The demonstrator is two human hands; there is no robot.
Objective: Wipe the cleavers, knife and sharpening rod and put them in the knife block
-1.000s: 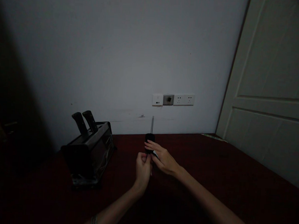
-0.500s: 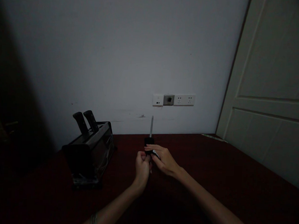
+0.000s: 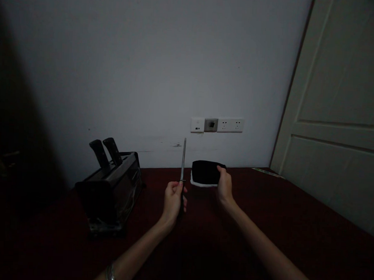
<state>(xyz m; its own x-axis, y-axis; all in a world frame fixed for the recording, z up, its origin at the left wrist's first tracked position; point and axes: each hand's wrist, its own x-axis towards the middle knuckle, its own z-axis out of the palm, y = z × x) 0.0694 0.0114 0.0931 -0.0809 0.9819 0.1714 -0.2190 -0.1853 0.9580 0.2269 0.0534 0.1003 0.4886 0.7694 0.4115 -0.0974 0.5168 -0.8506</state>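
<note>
My left hand (image 3: 173, 199) is closed around the dark handle of a thin metal rod (image 3: 183, 158), a sharpening steel that stands upright above the dark red table (image 3: 264, 226). To its right, my right hand (image 3: 224, 186) grips the right end of a black pad with a white underside (image 3: 204, 173), held up just above the table. The rod and the pad are apart, a short gap between them.
A dark metal knife block (image 3: 113, 192) with two black handles (image 3: 107, 151) stands at the left on the table. Wall sockets (image 3: 217, 125) sit on the white wall behind. A pale door (image 3: 339, 113) is at the right. The left side is in deep shadow.
My right hand has drawn the black pad off the rod and moved right and up with it. The rod now stands bare in my left hand, shifted slightly left.
</note>
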